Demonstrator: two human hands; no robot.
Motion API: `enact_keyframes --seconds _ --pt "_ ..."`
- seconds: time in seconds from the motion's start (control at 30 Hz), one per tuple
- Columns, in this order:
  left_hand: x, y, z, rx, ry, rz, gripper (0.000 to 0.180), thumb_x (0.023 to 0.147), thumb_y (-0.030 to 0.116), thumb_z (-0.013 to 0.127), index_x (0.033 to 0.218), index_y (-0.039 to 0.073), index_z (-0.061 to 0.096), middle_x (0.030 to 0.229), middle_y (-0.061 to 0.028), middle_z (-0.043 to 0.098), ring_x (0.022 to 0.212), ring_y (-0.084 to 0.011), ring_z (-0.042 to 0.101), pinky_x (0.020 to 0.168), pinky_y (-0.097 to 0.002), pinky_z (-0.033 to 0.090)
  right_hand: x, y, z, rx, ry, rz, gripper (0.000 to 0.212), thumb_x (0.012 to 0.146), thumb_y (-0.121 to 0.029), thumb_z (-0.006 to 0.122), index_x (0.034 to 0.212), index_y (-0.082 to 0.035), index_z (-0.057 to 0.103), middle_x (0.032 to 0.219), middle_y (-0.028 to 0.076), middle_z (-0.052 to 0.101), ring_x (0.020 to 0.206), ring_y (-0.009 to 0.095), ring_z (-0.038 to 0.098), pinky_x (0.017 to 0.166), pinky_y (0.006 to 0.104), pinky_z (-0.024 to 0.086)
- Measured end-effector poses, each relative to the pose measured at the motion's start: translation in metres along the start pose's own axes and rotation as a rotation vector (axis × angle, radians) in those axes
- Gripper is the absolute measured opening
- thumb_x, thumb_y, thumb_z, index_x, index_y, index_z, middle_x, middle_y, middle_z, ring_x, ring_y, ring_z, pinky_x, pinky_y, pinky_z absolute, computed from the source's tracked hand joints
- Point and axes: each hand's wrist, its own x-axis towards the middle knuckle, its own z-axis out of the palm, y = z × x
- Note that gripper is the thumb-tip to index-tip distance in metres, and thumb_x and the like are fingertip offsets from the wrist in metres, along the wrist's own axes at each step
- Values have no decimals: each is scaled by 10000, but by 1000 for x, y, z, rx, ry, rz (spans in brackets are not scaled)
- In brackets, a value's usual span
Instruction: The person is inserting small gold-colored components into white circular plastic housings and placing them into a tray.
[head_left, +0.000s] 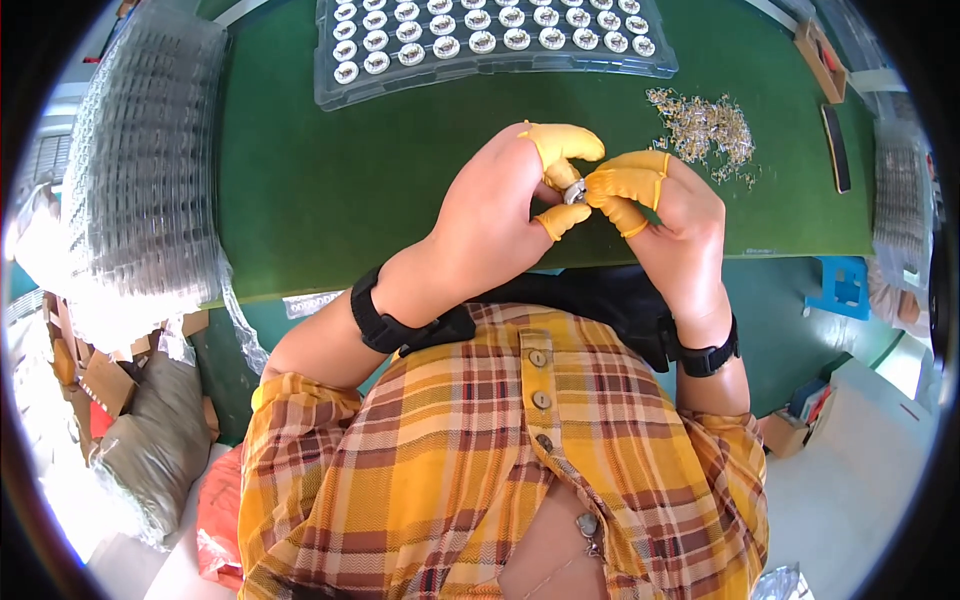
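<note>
Yellow finger cots cover the fingertips of both my hands, which meet above the front part of the green table. Between the thumb and fingers of my left hand (510, 190) is a small round white-and-silver part (574, 192), seen partly edge-on. My right hand (665, 200) has its fingers pinched together against the right side of that part; whether a smaller piece lies between them is hidden. Beyond the hands stands a clear plastic tray (500, 66) with rows of round white parts. A loose pile of tiny metal-and-yellow components (705, 130) lies to the right.
Tall stacks of clear plastic trays (150, 150) rise at the left edge of the green table (330, 190). A dark flat bar (835, 148) and a small brown box (820, 60) lie at the far right. Below are a blue stool (843, 287) and a grey sack (160, 430).
</note>
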Motion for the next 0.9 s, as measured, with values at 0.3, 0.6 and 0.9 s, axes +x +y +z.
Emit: enact_keyframes --seconds 0.3,0.6,0.9 --pt "-1 7 -16 346 9 200 424 698 -32 740 1080 88 598 883 -70 577 775 -208 579 653 -298 505 7 -10 4 184 -74 219 141 695 32 710 813 -29 662 791 88 647 677 247 627 602 315 507" --pt "10 6 -52 41 -75 -151 587 708 -80 719 1227 23 462 907 -92 565 759 -164 614 652 -275 543 55 -11 15 147 -275 116 123 720 -7 729 829 -13 672 767 91 643 616 191 615 557 285 496" --pt "64 -22 -145 396 388 -53 264 821 31 680 1073 53 603 900 -61 609 752 -123 589 662 -252 498 226 75 74 -65 -254 249 264 745 -268 728 852 -26 715 732 123 685 657 221 653 638 324 502"
